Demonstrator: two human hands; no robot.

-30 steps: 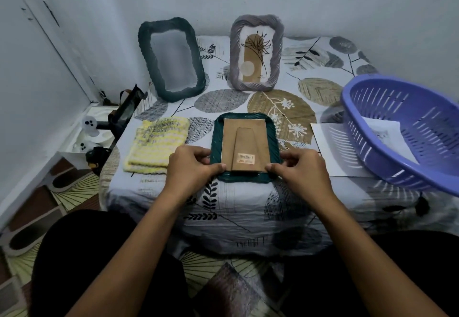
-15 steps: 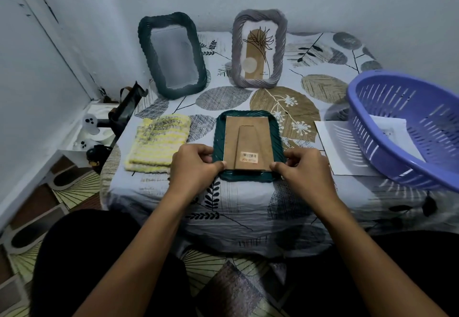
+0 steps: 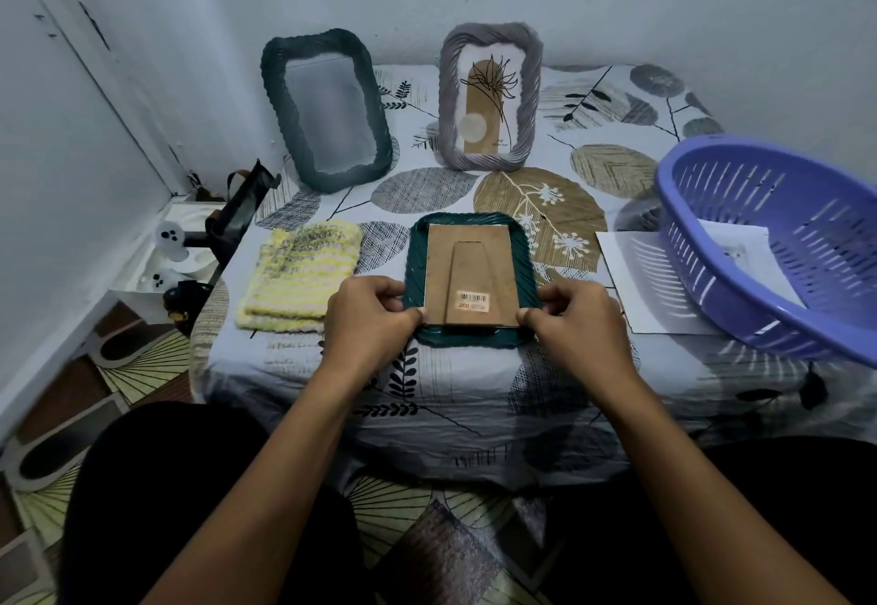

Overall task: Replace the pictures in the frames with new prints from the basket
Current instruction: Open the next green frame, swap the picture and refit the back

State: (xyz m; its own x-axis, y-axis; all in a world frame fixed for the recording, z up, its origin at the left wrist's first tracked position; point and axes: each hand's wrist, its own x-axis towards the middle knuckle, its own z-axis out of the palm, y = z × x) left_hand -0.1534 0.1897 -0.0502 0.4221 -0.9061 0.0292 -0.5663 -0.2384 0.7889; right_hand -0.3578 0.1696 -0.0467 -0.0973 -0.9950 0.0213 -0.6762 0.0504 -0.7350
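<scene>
A dark green frame (image 3: 467,225) lies face down near the table's front edge, its brown cardboard back (image 3: 470,272) with a barcode sticker facing up. My left hand (image 3: 368,315) pinches the back's lower left corner with curled fingers. My right hand (image 3: 576,320) pinches the lower right corner the same way. Two more frames stand against the wall: a dark teal one (image 3: 327,108) with a pale blank inside and a grey one (image 3: 491,94) holding a plant print. A purple basket (image 3: 778,244) at the right holds a white print (image 3: 740,244).
A folded yellow knitted cloth (image 3: 296,282) lies left of the green frame. A white sheet (image 3: 636,282) lies partly under the basket. The table has a leaf-patterned cover (image 3: 427,191). Left of the table stand a black object and a white shelf.
Both hands have stayed at the lower corners of the cardboard back, with thumbs shifting slightly along its edge. The view moved a little closer.
</scene>
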